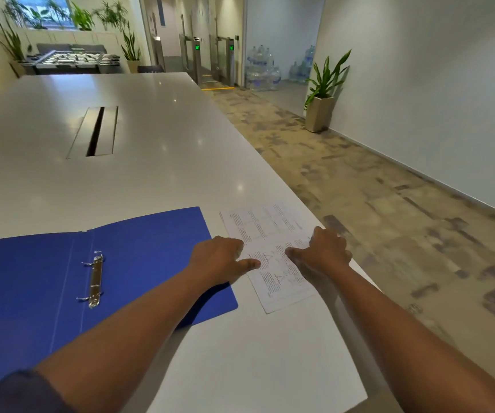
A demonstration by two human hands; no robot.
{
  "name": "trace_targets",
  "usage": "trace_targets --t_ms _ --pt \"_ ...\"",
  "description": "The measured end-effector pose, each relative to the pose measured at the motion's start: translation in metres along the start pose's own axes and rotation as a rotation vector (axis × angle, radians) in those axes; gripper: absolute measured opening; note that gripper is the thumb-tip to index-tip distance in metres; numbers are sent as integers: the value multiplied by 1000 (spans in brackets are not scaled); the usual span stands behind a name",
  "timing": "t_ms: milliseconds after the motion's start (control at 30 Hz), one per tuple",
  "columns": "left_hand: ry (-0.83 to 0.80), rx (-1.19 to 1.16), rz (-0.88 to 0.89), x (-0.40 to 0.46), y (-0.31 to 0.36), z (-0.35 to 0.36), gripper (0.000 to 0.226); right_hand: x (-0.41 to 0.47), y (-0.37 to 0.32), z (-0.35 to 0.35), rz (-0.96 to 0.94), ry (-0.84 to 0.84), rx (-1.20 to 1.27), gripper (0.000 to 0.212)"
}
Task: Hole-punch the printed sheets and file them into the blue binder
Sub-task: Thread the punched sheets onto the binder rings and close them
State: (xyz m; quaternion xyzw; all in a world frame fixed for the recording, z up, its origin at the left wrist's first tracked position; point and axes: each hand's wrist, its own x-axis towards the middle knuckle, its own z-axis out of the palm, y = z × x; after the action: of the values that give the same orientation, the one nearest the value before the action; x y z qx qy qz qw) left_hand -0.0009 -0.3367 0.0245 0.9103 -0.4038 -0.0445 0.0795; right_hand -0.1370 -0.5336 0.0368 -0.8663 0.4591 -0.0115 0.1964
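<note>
1. Office space stretches beyond a long white table (156, 162): patterned carpet (359, 189) to the right, a plain wall, a potted plant (325, 90) against it, water bottles (262, 70) and entry gates further back, more plants by a far window.
2. Set into the table's middle is a cable slot (94, 132); no hole punch shows anywhere in view.
3. Near the front edge, left of centre, the blue binder (139, 257) lies open and flat, its rings (95, 278) on the spine, apparently closed.
4. Just right of the binder, close to the table's right edge, lie the sheets (270, 234), printed side up, slightly askew.
5. Left hand (219, 257) rests at the sheets' left edge, thumb stretched onto the paper, fingers curled under; whether they pinch the paper I cannot tell.
6. Right hand (326, 248) presses on the sheets' right side, thumb out flat, fingers bent down at the edge; no firm grip is visible.
7. Judgement: the step is gathering the sheets. Do it well by squaring all edges together before lifting, keeping clear of the table's right edge so nothing slides off, then punching along one long side.
</note>
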Motion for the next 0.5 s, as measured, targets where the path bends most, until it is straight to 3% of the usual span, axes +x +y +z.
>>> trace_targets --t_ms 400,500 --pt "28 38 6 1 -1 9 60 20 4 -16 27 -111 88 100" --pt "30 39 8 0 -2 13 59 25 8 -18 9 -110 151 89"
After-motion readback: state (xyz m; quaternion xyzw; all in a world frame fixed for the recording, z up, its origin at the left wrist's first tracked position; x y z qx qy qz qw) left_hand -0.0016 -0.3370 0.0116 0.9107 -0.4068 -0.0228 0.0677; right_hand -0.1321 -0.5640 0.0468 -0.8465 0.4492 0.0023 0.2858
